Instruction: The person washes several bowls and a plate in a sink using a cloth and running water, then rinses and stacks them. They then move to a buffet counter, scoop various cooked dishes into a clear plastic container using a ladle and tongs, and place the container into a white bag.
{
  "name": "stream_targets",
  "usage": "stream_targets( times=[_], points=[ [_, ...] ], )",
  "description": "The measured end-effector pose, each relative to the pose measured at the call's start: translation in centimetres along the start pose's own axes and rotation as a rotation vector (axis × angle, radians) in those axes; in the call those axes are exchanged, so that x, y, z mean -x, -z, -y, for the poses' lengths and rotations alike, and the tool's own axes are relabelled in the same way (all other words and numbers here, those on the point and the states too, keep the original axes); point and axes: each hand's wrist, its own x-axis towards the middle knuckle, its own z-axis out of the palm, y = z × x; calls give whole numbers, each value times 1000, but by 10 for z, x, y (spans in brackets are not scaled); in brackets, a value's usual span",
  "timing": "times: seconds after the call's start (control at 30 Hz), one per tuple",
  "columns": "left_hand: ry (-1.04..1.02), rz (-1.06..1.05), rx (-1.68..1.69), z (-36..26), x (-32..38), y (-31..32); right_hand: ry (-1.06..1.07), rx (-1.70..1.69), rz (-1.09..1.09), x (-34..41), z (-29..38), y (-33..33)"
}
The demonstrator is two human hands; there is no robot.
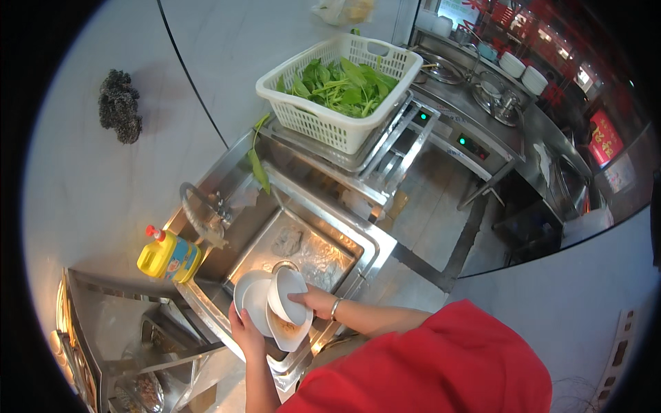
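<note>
Over the near side of the stainless-steel sink (248,254), my left hand (248,333) grips the left rim of a white dish (253,304). My right hand (316,302) is closed on a small white bowl (288,294), its thumb inside the rim. Beneath that bowl lies an angular white dish (292,335) with brown residue, overlapping the left-hand dish. Whether the pieces are nested or merely touching is hard to tell. In the basin, beyond the crockery, a greyish crumpled wad (287,241) lies near the drain (285,265).
A curved faucet (199,209) and a yellow pump jug (173,255) stand along the sink's left edge. A white plastic basket (330,126) of leafy greens (348,85) rests on a steel stand at the back. Steel pans (170,330) are at lower left; plates (521,72) are stacked far right.
</note>
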Motion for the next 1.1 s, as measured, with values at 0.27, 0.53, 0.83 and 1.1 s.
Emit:
stream_targets(
  times=[0.27,0.53,0.83,1.1],
  points=[
    [-113,6,-232,-43,18,27,56,-229,93,32,-37,-27],
    [-167,18,-350,-62,38,24,-14,-321,154,69,-24,-34],
    [-133,-2,-248,-49,47,5,89,-130,30,71,-3,-25],
    [-155,-35,-350,-68,38,11,12,-283,148,62,-7,-5]
  ],
)
